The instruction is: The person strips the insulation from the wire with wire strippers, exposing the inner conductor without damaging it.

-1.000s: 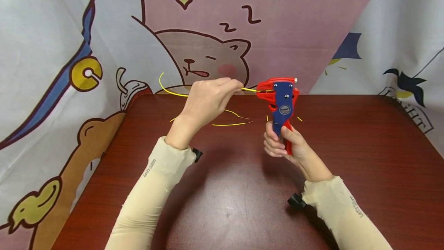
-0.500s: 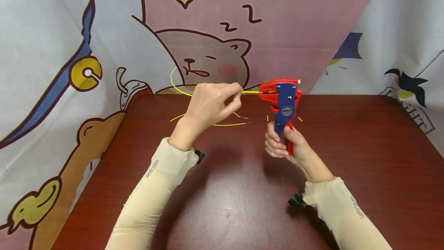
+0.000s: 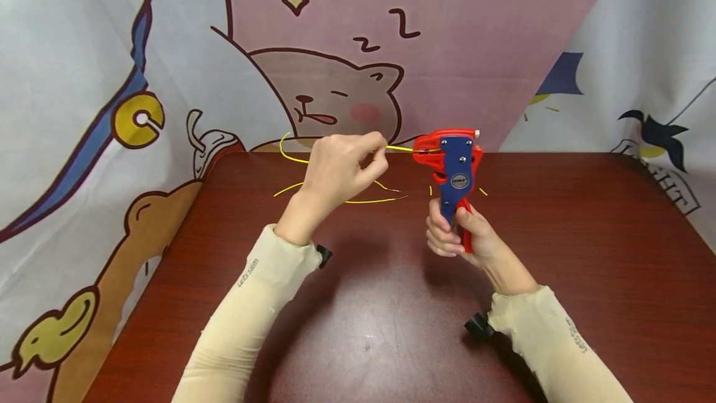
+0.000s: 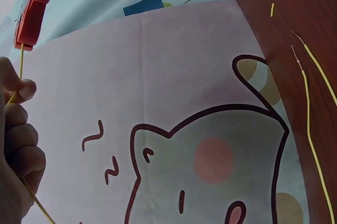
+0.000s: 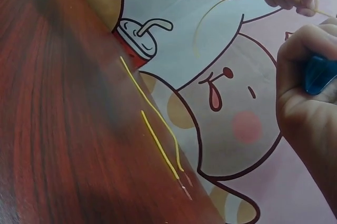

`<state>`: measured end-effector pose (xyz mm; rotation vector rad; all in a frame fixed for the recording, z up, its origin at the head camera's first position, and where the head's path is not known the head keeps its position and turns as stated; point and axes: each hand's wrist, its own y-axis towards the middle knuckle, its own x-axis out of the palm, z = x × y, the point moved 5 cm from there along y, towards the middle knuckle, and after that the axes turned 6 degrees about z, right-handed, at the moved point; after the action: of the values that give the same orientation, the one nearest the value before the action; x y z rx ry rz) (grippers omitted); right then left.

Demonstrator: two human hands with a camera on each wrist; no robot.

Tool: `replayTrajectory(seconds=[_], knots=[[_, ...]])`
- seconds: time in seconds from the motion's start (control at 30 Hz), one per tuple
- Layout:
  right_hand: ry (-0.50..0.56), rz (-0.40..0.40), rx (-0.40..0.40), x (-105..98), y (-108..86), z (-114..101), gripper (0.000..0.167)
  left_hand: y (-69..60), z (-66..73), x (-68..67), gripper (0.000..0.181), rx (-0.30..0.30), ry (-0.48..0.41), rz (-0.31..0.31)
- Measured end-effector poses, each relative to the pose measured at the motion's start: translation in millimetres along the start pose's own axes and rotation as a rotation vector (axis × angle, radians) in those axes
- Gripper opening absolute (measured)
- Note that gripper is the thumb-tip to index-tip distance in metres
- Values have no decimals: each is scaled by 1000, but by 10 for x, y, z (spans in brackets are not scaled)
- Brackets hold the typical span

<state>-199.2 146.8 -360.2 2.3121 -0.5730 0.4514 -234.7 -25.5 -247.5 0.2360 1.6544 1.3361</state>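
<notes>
In my right hand [image 3: 461,232] I grip the handles of a red and blue wire stripper [image 3: 457,166], held upright above the table. My left hand [image 3: 348,163] pinches a yellow wire [image 3: 399,148] between thumb and forefinger, to the left of the tool. The wire's right end sits in the stripper's red jaws; its tip is hidden there. Behind the left hand the wire's loose tail curves up and left. The left wrist view shows the wire running from the red nose [image 4: 30,27] through the pinching fingers and out below the palm.
Two yellow wires with bared ends lie on the brown table [image 3: 369,303] beyond my left hand, one of them a curved wire [image 5: 158,108], the other a shorter wire [image 5: 159,145]. Small yellow scraps, such as one scrap [image 3: 483,191], lie near the back edge. A printed curtain [image 3: 447,48] hangs behind.
The left hand has lowered slightly, and its thumb stands lower than a second ago. The wire's tail has shifted right and down. The stripper has moved only slightly and still has the wire in its jaws.
</notes>
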Motion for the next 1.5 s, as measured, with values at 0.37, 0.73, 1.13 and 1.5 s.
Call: replayTrajectory(seconds=[0.37,0.73,1.13,1.5], knots=[[6,19,-17,-26,-1,11,43,-38,48,-57,13,46,14,68],[8,-14,12,14,31,29,42,-18,-70,13,10,-80,-34,48],[-3,60,-27,-31,-3,35,42,-78,25,-21,13,-8,4,62],[27,-6,13,13,11,12,41,-48,-28,-18,13,-66,11,77]])
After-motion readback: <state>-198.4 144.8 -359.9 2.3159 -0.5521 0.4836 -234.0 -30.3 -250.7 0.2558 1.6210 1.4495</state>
